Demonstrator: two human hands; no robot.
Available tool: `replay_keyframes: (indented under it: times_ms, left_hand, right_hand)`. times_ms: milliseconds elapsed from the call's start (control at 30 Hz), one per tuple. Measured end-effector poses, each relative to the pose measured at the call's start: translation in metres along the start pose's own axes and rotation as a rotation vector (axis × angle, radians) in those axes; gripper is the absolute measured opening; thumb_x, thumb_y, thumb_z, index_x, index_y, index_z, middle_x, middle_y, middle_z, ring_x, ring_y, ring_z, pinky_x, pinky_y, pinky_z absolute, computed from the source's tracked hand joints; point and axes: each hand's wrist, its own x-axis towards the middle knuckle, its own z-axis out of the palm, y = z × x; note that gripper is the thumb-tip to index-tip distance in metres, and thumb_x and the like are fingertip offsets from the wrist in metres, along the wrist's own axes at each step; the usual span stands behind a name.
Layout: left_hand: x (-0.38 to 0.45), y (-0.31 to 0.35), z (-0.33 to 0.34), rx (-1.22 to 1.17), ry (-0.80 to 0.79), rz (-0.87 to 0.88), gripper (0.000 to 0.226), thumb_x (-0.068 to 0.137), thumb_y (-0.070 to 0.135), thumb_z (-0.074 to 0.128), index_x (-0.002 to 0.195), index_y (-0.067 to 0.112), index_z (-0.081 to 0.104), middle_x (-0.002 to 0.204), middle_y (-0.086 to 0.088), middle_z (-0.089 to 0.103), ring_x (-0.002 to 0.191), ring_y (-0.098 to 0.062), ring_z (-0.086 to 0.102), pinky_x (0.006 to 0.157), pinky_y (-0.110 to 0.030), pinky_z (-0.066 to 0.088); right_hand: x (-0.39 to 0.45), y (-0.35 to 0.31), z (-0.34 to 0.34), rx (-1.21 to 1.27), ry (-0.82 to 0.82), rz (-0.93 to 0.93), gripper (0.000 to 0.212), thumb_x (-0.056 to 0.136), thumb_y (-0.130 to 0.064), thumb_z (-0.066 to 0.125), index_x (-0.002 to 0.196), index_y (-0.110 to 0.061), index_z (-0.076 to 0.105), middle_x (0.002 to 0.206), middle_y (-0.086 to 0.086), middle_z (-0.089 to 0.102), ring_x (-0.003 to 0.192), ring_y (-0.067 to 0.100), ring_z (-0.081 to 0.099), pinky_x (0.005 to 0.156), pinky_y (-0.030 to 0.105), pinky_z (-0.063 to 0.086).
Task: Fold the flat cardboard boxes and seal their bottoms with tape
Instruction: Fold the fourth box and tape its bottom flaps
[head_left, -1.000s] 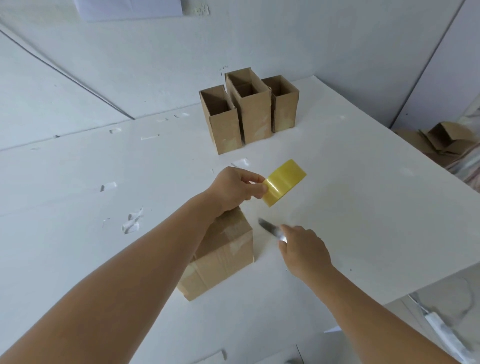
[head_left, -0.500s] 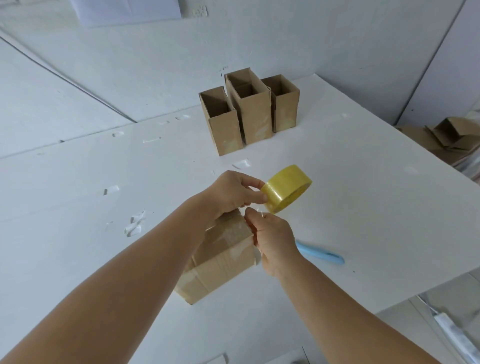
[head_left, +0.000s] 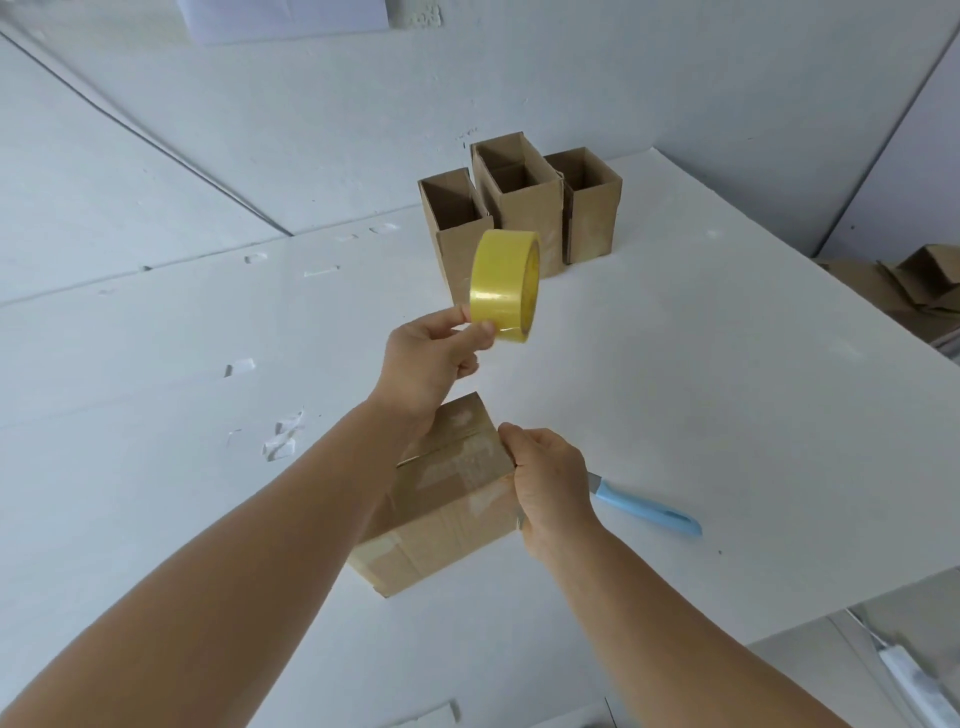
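A folded cardboard box (head_left: 441, 499) stands bottom-up on the white table (head_left: 701, 389), with clear tape across its closed flaps. My left hand (head_left: 431, 358) pinches a yellow tape roll (head_left: 505, 283) and holds it up above the table, beyond the box. My right hand (head_left: 550, 480) presses on the box's right edge, fingers curled over the taped corner. Three finished boxes (head_left: 519, 213) stand upright and open-topped at the back of the table.
A blue-handled knife (head_left: 647, 512) lies on the table just right of my right hand. Flat and loose cardboard (head_left: 904, 283) is piled off the table at the far right. Scraps of tape (head_left: 283, 439) dot the table's left part.
My right hand laid down the knife and moved left onto the box's taped edge. My left hand lifted the tape roll higher and farther away.
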Motion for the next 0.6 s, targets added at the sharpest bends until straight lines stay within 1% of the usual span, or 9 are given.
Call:
replay_keyframes:
  times_ms: [100,167,267,367,433,500,533,567,600]
  left_hand:
    - [-0.013,0.002,-0.026,0.058,0.08,0.061,0.014,0.083,0.015,0.072,0.089,0.027,0.074,0.071,0.002,0.063,0.063,-0.007,0.052,0.069,-0.022,0.049]
    - [-0.024,-0.003,-0.043,0.088,0.121,0.078,0.015,0.082,0.016,0.073,0.09,0.028,0.074,0.075,0.0,0.065,0.07,-0.008,0.056,0.073,-0.025,0.051]
    - [-0.038,-0.014,-0.056,0.121,0.169,0.079,0.016,0.083,0.016,0.072,0.089,0.031,0.074,0.077,-0.006,0.062,0.071,-0.012,0.052,0.077,-0.029,0.051]
    - [-0.04,-0.017,-0.057,0.107,0.22,0.076,0.014,0.085,0.017,0.071,0.089,0.03,0.074,0.077,-0.004,0.061,0.065,-0.008,0.049,0.074,-0.024,0.05]
    - [-0.038,-0.017,-0.057,0.074,0.23,0.078,0.013,0.085,0.017,0.071,0.09,0.028,0.074,0.077,-0.003,0.06,0.062,-0.006,0.048,0.071,-0.02,0.05]
    - [-0.037,-0.017,-0.057,0.062,0.241,0.083,0.012,0.085,0.017,0.071,0.09,0.027,0.074,0.076,-0.004,0.059,0.061,-0.004,0.049,0.068,-0.018,0.05]
    - [-0.037,-0.017,-0.058,0.064,0.248,0.082,0.012,0.085,0.017,0.071,0.09,0.027,0.074,0.076,-0.003,0.06,0.06,-0.003,0.049,0.068,-0.018,0.05]
    - [-0.037,-0.018,-0.059,0.066,0.252,0.079,0.012,0.085,0.017,0.071,0.09,0.026,0.074,0.076,-0.003,0.06,0.06,-0.003,0.049,0.068,-0.018,0.05]
    - [-0.038,-0.019,-0.059,0.068,0.252,0.077,0.011,0.085,0.017,0.071,0.091,0.026,0.074,0.076,-0.003,0.06,0.06,-0.003,0.049,0.068,-0.018,0.05]
  right_hand:
    - [0.0,0.0,-0.001,-0.052,-0.008,-0.005,0.02,0.072,-0.027,0.062,0.061,-0.013,0.051,0.065,0.01,0.045,0.063,0.025,0.042,0.059,0.036,0.038]
    - [-0.001,-0.001,-0.001,-0.064,-0.015,-0.006,0.02,0.07,-0.029,0.062,0.067,-0.013,0.052,0.068,0.009,0.042,0.065,0.024,0.039,0.059,0.035,0.036]
    - [0.001,-0.003,-0.001,-0.083,-0.03,0.012,0.024,0.075,-0.031,0.065,0.074,-0.011,0.052,0.069,0.009,0.043,0.066,0.024,0.042,0.059,0.032,0.038]
    - [-0.001,-0.001,-0.006,-0.23,-0.012,0.091,0.022,0.085,-0.027,0.063,0.09,-0.008,0.052,0.077,0.004,0.048,0.064,0.015,0.043,0.054,0.025,0.036]
    - [-0.001,0.004,-0.014,-0.267,0.022,0.103,0.022,0.088,-0.023,0.061,0.102,-0.008,0.053,0.084,-0.001,0.048,0.071,0.01,0.043,0.058,0.023,0.035]
    - [-0.002,0.004,-0.017,-0.248,0.06,0.001,0.018,0.091,-0.022,0.056,0.106,-0.011,0.058,0.089,-0.003,0.054,0.082,0.013,0.051,0.064,0.023,0.039]
    - [-0.004,0.001,-0.016,-0.245,0.073,-0.106,0.018,0.093,-0.022,0.053,0.107,-0.014,0.061,0.094,-0.005,0.059,0.091,0.015,0.056,0.071,0.023,0.044]
    - [-0.01,-0.003,-0.014,-0.26,0.062,-0.226,0.022,0.095,-0.022,0.05,0.111,-0.017,0.062,0.103,-0.006,0.063,0.102,0.014,0.058,0.083,0.024,0.047]
    - [-0.015,-0.007,-0.011,-0.301,0.013,-0.341,0.027,0.097,-0.023,0.047,0.118,-0.017,0.062,0.114,-0.008,0.063,0.111,0.011,0.056,0.093,0.022,0.044]
